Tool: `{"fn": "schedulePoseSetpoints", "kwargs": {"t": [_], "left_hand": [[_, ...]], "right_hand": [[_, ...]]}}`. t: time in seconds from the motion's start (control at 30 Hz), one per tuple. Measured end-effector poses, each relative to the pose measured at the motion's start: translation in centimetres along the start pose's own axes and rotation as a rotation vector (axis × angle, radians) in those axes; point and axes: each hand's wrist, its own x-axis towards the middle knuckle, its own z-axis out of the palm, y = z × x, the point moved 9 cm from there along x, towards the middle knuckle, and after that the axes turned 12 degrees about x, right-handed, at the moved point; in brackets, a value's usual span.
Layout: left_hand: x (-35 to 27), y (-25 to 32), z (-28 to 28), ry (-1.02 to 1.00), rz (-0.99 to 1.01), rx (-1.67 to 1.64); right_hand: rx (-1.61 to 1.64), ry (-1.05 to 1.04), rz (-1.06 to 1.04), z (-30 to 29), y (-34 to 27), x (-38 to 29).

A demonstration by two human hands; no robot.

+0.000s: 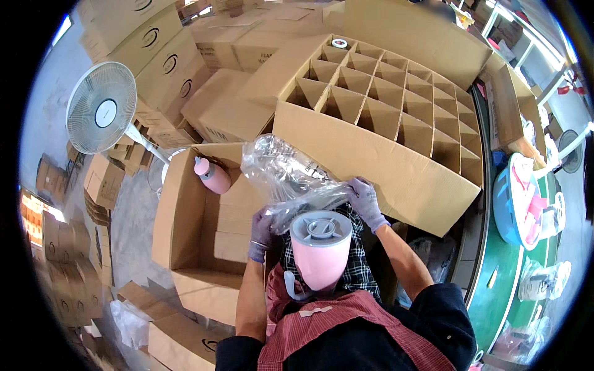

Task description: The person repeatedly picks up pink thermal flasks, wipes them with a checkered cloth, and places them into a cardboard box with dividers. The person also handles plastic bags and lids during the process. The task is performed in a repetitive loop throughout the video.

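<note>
A clear plastic bag (297, 171) with dark print is stretched between my two gloved hands. My left hand (262, 234) grips its edge at the lower left, and my right hand (365, 201) pinches the opposite edge near the divided carton. Just below the bag, a pink tumbler (321, 252) with a grey lid and a handle stands upright by my lap, touched by neither hand. To the left, a pink bottle (216, 178) with a grey band leans in a corner of an open cardboard box (185, 218).
A large carton (371, 162) with cardboard dividers lies ahead, a small round white-rimmed item (339, 43) in its far corner. At the left stands a white fan (104, 111) beside stacked cartons (162, 60). A blue basin (506, 204) of pink parts sits on the green belt (492, 264) at the right.
</note>
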Motion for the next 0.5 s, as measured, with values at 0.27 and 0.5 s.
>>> {"fn": "schedulePoseSetpoints", "kwargs": {"t": [0.27, 0.5], "left_hand": [[-13.2, 16.1, 1.6, 0.219, 0.497, 0.552], [-27.5, -4.1, 2.3, -0.219, -0.135, 0.597]], "right_hand": [[0.056, 0.162, -0.429, -2.2, -11.1, -16.8], [-0.155, -0.631, -0.563, 6.7, -6.0, -28.7]]}}
